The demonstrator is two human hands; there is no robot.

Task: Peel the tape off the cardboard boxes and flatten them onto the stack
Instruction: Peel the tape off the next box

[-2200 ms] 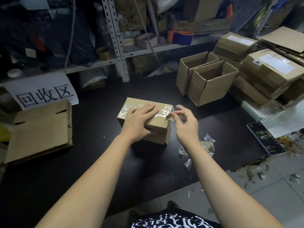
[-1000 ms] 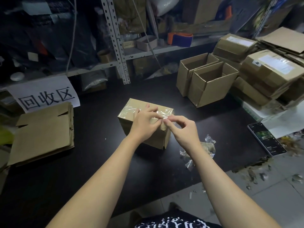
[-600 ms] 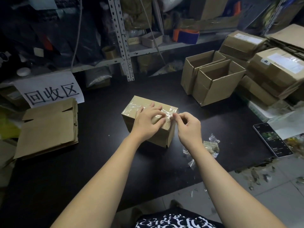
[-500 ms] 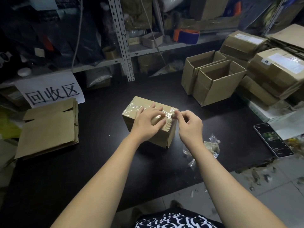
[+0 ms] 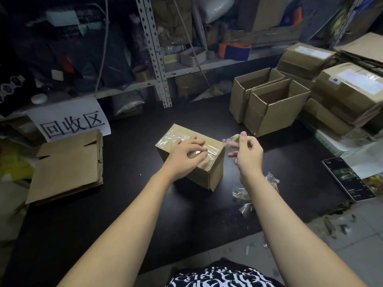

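head cam: left hand (image 5: 184, 155) flat on box (image 5: 207, 177); right hand (image 5: 248, 156) pinches tape strip (image 5: 230, 139)

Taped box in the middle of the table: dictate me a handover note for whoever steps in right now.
Left hand: open, pressing flat on the taped box mid-table.
Right hand: pinching a crumpled tape strip beside the box's right end.
Done: flattened stack lies at left below the sign; tape scraps lie right of the box.
Left: clear tape covers this box's top; peel it, flatten, stack. Then the two open boxes and sealed boxes at right.
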